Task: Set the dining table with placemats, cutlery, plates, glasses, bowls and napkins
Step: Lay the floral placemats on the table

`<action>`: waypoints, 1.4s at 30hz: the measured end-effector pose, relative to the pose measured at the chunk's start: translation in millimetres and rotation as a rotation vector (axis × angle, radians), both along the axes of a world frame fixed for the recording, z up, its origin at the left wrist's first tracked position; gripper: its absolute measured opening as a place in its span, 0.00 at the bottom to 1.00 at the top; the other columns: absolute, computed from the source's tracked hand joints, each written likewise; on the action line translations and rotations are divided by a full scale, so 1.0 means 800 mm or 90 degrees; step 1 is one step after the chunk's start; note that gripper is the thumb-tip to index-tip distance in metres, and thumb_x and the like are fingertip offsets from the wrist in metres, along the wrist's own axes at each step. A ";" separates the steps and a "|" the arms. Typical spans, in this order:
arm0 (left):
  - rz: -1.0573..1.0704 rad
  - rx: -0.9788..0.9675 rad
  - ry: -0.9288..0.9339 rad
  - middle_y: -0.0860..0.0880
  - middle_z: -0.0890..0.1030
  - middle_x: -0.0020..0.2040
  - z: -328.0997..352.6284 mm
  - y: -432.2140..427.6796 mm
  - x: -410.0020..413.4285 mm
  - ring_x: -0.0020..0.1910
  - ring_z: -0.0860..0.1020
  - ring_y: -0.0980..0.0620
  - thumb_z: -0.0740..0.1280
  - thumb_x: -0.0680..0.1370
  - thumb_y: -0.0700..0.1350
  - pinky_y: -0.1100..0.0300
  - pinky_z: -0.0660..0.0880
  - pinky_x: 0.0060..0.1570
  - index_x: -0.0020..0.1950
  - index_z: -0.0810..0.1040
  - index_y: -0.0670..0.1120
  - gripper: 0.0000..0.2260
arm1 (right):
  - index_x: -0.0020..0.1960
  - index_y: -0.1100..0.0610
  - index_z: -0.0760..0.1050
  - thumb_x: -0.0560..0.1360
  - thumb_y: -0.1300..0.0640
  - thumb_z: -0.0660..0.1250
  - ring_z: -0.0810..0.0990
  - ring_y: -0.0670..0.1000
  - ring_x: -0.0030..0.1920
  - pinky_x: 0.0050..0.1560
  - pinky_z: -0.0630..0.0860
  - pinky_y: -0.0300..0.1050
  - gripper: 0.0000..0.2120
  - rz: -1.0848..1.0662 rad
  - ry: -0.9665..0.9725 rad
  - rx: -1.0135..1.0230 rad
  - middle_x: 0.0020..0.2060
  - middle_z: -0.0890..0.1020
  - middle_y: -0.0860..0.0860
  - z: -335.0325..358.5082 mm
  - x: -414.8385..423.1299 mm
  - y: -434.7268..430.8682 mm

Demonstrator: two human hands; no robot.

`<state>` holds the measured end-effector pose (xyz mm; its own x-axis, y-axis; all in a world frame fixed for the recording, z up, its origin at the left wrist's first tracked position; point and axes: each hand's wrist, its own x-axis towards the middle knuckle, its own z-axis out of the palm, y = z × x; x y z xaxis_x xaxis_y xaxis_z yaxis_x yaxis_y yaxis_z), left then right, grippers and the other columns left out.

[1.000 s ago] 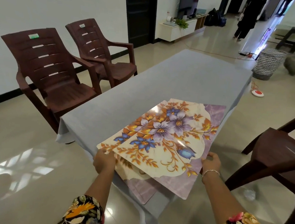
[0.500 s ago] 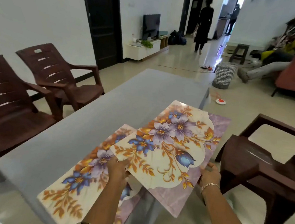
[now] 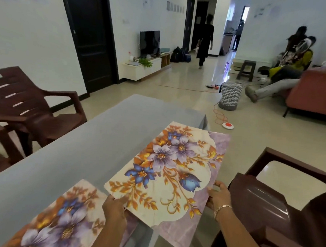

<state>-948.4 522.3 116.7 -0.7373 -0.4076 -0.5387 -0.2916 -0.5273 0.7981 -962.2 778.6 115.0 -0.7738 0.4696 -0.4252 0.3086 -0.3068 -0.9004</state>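
The first mat (image 3: 61, 219) lies at 7 o'clock on the worktop (image 3: 98, 137); left hand (image 3: 114, 207) and right hand (image 3: 217, 197) pinch the second mat (image 3: 173, 173), tableware pending.

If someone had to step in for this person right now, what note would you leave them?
Left hand: grips the near corner of the held placemat.
Right hand: pinches that mat's right edge.
Things: the held placemat reaches past the right edge of the table. The second placemat lies on the grey cloth at the near left.
Done: one mat laid.
Left: set this mat down, probably at the place by the brown chair. Then cutlery, plates, glasses, bowls and napkins, none of which are in view.
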 end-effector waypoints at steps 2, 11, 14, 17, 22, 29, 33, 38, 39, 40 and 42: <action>0.004 0.003 -0.015 0.37 0.77 0.60 -0.003 0.005 -0.039 0.48 0.75 0.41 0.62 0.74 0.26 0.54 0.73 0.41 0.60 0.73 0.38 0.16 | 0.53 0.61 0.68 0.76 0.72 0.58 0.73 0.55 0.32 0.27 0.74 0.42 0.10 0.026 0.002 -0.005 0.35 0.76 0.57 -0.003 -0.040 0.007; 0.056 0.008 -0.033 0.38 0.77 0.60 -0.022 0.019 -0.202 0.50 0.75 0.40 0.64 0.76 0.30 0.46 0.74 0.51 0.56 0.73 0.41 0.11 | 0.55 0.60 0.69 0.76 0.71 0.59 0.73 0.55 0.31 0.25 0.76 0.41 0.11 0.087 -0.041 0.020 0.34 0.76 0.57 -0.026 -0.236 0.022; 0.074 0.012 -0.031 0.38 0.77 0.60 -0.017 0.021 -0.245 0.49 0.75 0.41 0.63 0.76 0.29 0.47 0.73 0.52 0.60 0.73 0.38 0.13 | 0.56 0.60 0.69 0.76 0.71 0.60 0.74 0.56 0.33 0.29 0.77 0.44 0.12 0.109 -0.059 0.017 0.35 0.76 0.57 -0.030 -0.288 0.021; 0.092 -0.007 -0.032 0.38 0.77 0.60 -0.018 0.021 -0.285 0.48 0.75 0.42 0.62 0.76 0.28 0.51 0.75 0.46 0.61 0.73 0.38 0.14 | 0.57 0.59 0.69 0.75 0.71 0.61 0.75 0.56 0.33 0.26 0.77 0.44 0.13 0.117 -0.086 0.013 0.38 0.77 0.58 -0.034 -0.333 0.022; 0.120 0.001 -0.048 0.38 0.77 0.60 -0.037 0.024 -0.330 0.51 0.76 0.40 0.63 0.76 0.29 0.49 0.75 0.48 0.63 0.73 0.37 0.16 | 0.56 0.61 0.69 0.75 0.71 0.62 0.76 0.57 0.34 0.27 0.78 0.46 0.12 0.162 -0.101 0.004 0.39 0.77 0.59 -0.052 -0.389 0.026; 0.161 -0.020 -0.071 0.41 0.77 0.53 -0.047 0.038 -0.381 0.44 0.77 0.42 0.63 0.76 0.28 0.51 0.75 0.46 0.59 0.74 0.36 0.13 | 0.45 0.62 0.68 0.74 0.69 0.65 0.75 0.53 0.25 0.20 0.75 0.39 0.06 0.304 -0.152 0.067 0.32 0.76 0.58 -0.061 -0.456 0.044; 0.207 -0.286 -0.234 0.34 0.76 0.59 -0.059 0.051 -0.402 0.52 0.77 0.37 0.65 0.75 0.32 0.51 0.73 0.47 0.61 0.73 0.33 0.15 | 0.36 0.62 0.70 0.77 0.61 0.64 0.75 0.54 0.21 0.23 0.75 0.42 0.11 0.441 -0.182 0.204 0.26 0.76 0.58 -0.064 -0.485 0.078; 0.050 -0.756 -0.288 0.33 0.71 0.64 -0.060 0.111 -0.420 0.65 0.67 0.34 0.69 0.75 0.42 0.43 0.67 0.61 0.66 0.69 0.36 0.22 | 0.35 0.54 0.71 0.78 0.54 0.60 0.76 0.52 0.37 0.39 0.72 0.44 0.13 0.618 0.060 0.788 0.33 0.77 0.52 -0.054 -0.546 0.110; -0.017 -0.781 -0.284 0.33 0.70 0.65 -0.065 0.131 -0.421 0.66 0.67 0.34 0.68 0.75 0.46 0.43 0.65 0.64 0.67 0.69 0.35 0.24 | 0.40 0.56 0.75 0.78 0.54 0.61 0.77 0.53 0.40 0.41 0.73 0.44 0.10 0.647 0.130 0.864 0.38 0.79 0.53 -0.050 -0.562 0.111; -0.071 -0.796 -0.276 0.33 0.70 0.67 -0.073 0.150 -0.421 0.68 0.66 0.34 0.67 0.75 0.52 0.42 0.63 0.66 0.67 0.69 0.35 0.28 | 0.45 0.58 0.77 0.75 0.57 0.65 0.79 0.55 0.42 0.40 0.75 0.46 0.05 0.680 0.202 0.924 0.42 0.80 0.55 -0.047 -0.577 0.109; -0.164 -0.806 -0.295 0.34 0.62 0.72 -0.079 0.183 -0.419 0.72 0.59 0.34 0.57 0.70 0.63 0.41 0.57 0.69 0.72 0.63 0.38 0.38 | 0.47 0.60 0.80 0.62 0.62 0.78 0.82 0.60 0.42 0.35 0.79 0.48 0.15 0.775 0.249 0.949 0.45 0.82 0.59 -0.052 -0.606 0.104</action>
<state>-1283.8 668.5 53.3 -0.7226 -0.6808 -0.1195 -0.6385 0.5912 0.4927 -1446.8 861.7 73.6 -0.8456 -0.5335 -0.0156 -0.5122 0.8194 -0.2573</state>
